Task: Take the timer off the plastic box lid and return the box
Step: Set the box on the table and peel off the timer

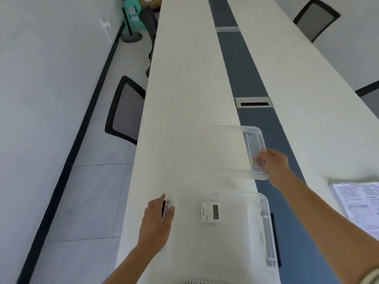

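A white timer (211, 213) with a dark display lies flat on top of a large translucent plastic box (235, 242) at the near end of the white table (184, 99). My left hand (159, 220) grips the box's left end, fingers over the edge by a latch. Farther away, a clear shallow plastic piece (254, 138) is blurred by motion; I cannot tell whether it is a lid or a smaller box. My right hand (273, 165) holds this piece by its right end, above the table.
A blue-grey strip (242, 64) with metal cable ports runs between this table and a second white table on the right. Printed papers (361, 199) lie at the right. A black mesh chair (125, 109) stands left of the table, and another chair at the far right.
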The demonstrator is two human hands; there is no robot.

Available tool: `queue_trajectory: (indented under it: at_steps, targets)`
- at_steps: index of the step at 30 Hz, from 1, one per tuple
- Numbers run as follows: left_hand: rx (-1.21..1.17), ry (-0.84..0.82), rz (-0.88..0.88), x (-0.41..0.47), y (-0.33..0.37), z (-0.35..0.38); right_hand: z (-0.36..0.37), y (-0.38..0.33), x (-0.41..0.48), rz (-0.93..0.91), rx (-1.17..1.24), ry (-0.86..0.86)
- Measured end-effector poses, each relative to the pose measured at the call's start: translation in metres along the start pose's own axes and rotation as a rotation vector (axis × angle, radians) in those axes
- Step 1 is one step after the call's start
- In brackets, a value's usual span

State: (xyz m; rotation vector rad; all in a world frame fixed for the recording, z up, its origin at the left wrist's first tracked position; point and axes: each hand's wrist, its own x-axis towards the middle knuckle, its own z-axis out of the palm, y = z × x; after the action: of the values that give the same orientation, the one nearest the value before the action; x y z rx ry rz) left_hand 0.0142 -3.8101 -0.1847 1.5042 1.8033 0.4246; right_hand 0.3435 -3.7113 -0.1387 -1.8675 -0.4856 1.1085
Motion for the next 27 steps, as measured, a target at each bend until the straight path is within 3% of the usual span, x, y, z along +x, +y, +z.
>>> queue_trajectory:
  at_steps: [5, 12, 17, 20, 23, 25, 27]
  targets:
    - [0.15, 0.053, 0.048, -0.012, -0.023, 0.023, 0.035, 0.035, 0.075, 0.062, -0.14, -0.037]
    - [0.184, 0.122, 0.049, -0.011, -0.024, 0.029, 0.046, 0.076, 0.125, -0.151, -0.848, 0.003]
    - [0.174, 0.13, 0.044, -0.012, -0.028, 0.034, 0.036, 0.072, 0.126, -0.189, -1.0, -0.074]
    - [0.147, 0.132, 0.065, -0.012, -0.03, 0.032, 0.034, 0.045, 0.068, -0.472, -0.791, -0.071]
    - [0.112, 0.138, 0.084, -0.01, -0.031, 0.032, 0.032, 0.036, -0.029, -0.862, -0.639, -0.225]
    - [0.084, 0.14, 0.086, -0.01, -0.032, 0.033, 0.034, 0.062, -0.073, -1.052, -0.765, -0.356]
    - [0.066, 0.143, 0.094, -0.009, -0.033, 0.033, 0.045, 0.101, -0.085, -1.091, -0.988, -0.489]
